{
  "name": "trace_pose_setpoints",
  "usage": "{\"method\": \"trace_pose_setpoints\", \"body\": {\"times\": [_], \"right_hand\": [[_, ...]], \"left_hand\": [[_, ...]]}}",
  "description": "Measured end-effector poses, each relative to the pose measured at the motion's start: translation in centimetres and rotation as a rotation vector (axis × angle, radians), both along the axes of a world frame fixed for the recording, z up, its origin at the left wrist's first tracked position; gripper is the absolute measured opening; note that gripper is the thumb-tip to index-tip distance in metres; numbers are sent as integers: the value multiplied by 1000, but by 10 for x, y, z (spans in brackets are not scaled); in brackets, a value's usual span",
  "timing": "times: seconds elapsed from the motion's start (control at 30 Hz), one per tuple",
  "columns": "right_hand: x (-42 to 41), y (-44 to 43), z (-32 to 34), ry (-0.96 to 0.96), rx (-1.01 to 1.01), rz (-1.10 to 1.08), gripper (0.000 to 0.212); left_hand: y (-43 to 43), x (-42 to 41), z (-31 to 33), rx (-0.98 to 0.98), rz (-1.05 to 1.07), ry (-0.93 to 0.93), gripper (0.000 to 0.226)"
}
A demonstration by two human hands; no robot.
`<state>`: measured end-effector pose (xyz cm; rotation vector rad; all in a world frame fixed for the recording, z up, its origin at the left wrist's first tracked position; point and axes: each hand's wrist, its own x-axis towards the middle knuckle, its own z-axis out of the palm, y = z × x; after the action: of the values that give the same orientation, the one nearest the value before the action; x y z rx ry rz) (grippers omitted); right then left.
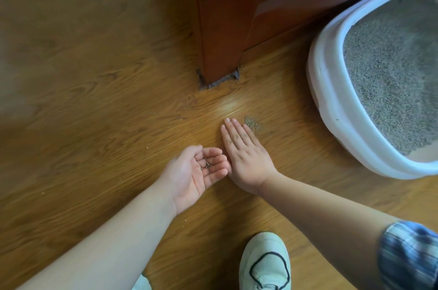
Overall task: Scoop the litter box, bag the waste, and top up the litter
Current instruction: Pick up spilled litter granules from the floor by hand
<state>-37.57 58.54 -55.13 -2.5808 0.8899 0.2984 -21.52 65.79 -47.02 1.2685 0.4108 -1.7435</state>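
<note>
Litter box (336,100), white-walled with a broad rim, is seen at the right edge of the view, set on the wooden floor (94,100) close beside a reddish-brown cabinet (218,29). It is filled with grey litter (391,71), and part of its far side is cut off by the frame.

A small pile of spilled litter (252,123) is seen on the floor between the box and the cabinet corner, apart from the box wall. The right hand (244,154) is laid flat, palm down, on the floor with its fingers straight and pressed together; nothing is grasped by it, and its fingertips lie just beside the spilled pile. The left hand (199,171) is held palm up and loosely cupped, touching the thumb side of the right hand. A few granules (208,165) are carried in its hollow, and no fingers are closed over them.

Single stray grains are scattered on the floor to the left of the hands. A pale green shoe (265,263) with a dark outline is seen at the bottom edge, and a blue plaid sleeve (410,254) is rolled up on the right arm.
</note>
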Motion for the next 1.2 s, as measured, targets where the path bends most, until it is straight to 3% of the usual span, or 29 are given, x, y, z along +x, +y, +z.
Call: {"method": "trace_pose_setpoints", "body": {"times": [0.17, 0.27, 0.4, 0.57, 0.8, 0.97, 1.2], "right_hand": [[-27, -7, 7, -198, 49, -47, 59], [-46, -17, 9, -396, 2, -232, 52], [-56, -32, 9, -363, -9, -439, 53], [-42, -57, 7, -292, 65, -304, 61], [-27, -81, 7, -315, 13, -71, 42], [-25, -80, 4, -355, -37, -14, 21], [-19, -72, 8, -237, -81, -45, 19]], "left_hand": [[-13, -13, -5, -6, -45, 6, 40], [-19, -17, -4, -6, -71, -2, 40], [-23, -18, -5, 16, -84, -18, 41], [-24, -18, -12, 57, -75, -19, 40], [-29, -21, -21, 72, -25, 20, 39], [-35, -27, -26, 93, 0, 36, 40], [-41, -31, -33, 118, 77, 54, 39]]}}
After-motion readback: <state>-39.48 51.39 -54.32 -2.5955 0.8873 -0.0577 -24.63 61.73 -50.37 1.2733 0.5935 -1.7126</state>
